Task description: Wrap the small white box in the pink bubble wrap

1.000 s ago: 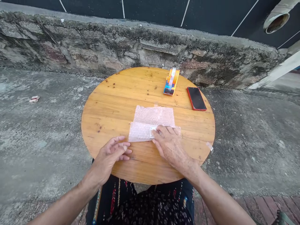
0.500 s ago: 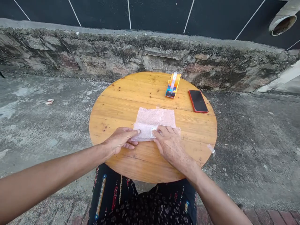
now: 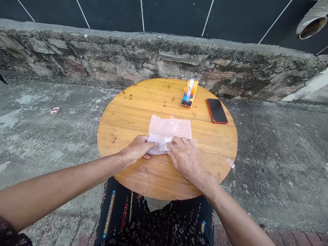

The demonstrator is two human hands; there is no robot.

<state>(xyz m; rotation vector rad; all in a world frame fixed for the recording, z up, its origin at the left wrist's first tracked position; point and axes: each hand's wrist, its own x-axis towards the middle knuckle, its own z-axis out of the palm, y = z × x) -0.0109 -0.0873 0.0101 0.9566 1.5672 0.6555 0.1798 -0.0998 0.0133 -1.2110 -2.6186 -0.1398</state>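
Note:
A pinkish sheet of bubble wrap lies on the round wooden table, its near part folded over. Through the folded layers shows a small whitish piece, too blurred to name. My left hand grips the left end of the fold, thumb on top and fingers underneath. At the right end, my right hand presses down on the fold, its thumb at the whitish piece and its fingers curled over the wrap. The undersides of both hands' fingers are partly hidden.
On the round wooden table stand an orange and blue tape dispenser at the back and a red-cased phone at the right. A strip of clear tape hangs off the right edge. A stone ledge runs behind.
My left hand has shifted slightly right and inward, its thumb further onto the fold and its fingers tucked closer. The right hand stays nearly in place.

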